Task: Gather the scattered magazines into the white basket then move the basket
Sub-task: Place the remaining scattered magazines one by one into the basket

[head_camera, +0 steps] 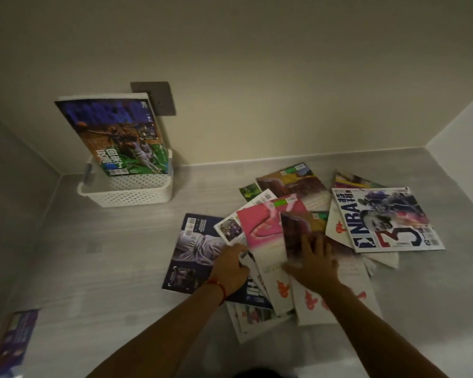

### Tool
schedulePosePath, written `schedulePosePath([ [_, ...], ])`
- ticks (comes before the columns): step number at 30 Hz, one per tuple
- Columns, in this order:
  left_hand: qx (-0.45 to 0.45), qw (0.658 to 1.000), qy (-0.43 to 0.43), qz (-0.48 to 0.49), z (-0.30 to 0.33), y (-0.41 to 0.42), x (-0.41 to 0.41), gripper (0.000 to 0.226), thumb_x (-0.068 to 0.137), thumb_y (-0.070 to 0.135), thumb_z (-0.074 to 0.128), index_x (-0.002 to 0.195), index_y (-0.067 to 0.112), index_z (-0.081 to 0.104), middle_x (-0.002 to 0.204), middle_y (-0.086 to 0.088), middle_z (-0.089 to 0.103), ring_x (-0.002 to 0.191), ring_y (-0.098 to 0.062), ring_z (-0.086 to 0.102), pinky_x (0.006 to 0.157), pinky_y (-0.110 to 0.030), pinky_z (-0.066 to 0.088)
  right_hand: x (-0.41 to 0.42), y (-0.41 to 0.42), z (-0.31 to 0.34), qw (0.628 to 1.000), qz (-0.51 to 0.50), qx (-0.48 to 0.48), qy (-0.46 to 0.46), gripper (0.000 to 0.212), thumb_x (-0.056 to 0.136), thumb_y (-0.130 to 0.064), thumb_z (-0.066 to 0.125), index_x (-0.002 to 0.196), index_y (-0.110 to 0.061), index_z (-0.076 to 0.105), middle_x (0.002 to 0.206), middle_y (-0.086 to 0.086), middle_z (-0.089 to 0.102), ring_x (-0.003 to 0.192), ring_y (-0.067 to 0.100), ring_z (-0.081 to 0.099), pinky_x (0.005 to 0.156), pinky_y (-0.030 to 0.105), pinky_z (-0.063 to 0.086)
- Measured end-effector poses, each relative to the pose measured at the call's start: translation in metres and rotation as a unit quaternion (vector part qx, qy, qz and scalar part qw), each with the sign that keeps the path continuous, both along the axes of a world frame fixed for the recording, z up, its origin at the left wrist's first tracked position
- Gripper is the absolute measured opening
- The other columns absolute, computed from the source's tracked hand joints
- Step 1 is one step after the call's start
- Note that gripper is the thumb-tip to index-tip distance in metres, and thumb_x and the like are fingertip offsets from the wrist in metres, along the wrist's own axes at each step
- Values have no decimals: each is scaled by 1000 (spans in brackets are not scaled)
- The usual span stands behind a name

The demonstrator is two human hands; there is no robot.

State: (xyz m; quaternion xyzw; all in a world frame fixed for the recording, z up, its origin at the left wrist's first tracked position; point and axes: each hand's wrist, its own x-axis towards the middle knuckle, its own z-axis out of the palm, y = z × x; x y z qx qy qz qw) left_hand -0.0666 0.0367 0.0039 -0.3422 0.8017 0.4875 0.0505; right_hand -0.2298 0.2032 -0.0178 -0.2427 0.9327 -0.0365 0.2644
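Note:
A white perforated basket (137,197) stands at the back left of the floor with one magazine (115,137) upright in it, leaning on the wall. Several magazines lie fanned out in a loose pile at centre right, among them a pink-covered one (259,230), a dark blue one (191,252) and an NBA one (385,219). My left hand (231,266), with a red string on its wrist, grips the lower edge of the pink-covered magazine. My right hand (314,264) lies flat with spread fingers on a dark reddish magazine (295,236) in the pile.
The grey floor (107,268) is closed in by beige walls at the back, left and right. A grey wall plate (159,99) sits behind the basket. Another magazine (14,339) lies apart at the lower left edge.

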Motion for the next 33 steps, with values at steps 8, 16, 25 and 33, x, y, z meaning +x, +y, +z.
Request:
schedulePosePath([
  [8,-154,988,0,22,-4,28,-3,45,86,8,53,129,22,49,135,-12,44,123,-30,47,107,-44,46,48,-7,-26,955,281,-98,7,99,79,-63,61,155,-36,4,165,4,-10,150,36,-12,115,69,6],
  [16,-336,927,-100,-134,-12,-4,-21,62,89,32,54,147,24,35,161,-10,20,148,-34,19,117,-58,26,42,15,-17,886,419,-199,-15,60,84,-40,66,140,-36,44,162,-10,19,152,18,2,119,52,-4],
  [25,-289,925,-164,-185,-17,-33,-55,95,74,47,76,151,23,25,151,-21,30,139,-42,30,113,-55,33,18,63,-22,973,72,-208,64,46,82,-44,69,124,-28,58,139,-6,49,132,17,42,112,49,32],
  [33,-104,988,-31,-110,-13,0,-26,33,96,11,48,129,10,48,112,-17,61,103,-35,61,89,-42,54,14,49,-22,975,69,-198,71,44,77,-54,67,115,-36,54,133,-13,46,135,11,37,115,65,2],
])
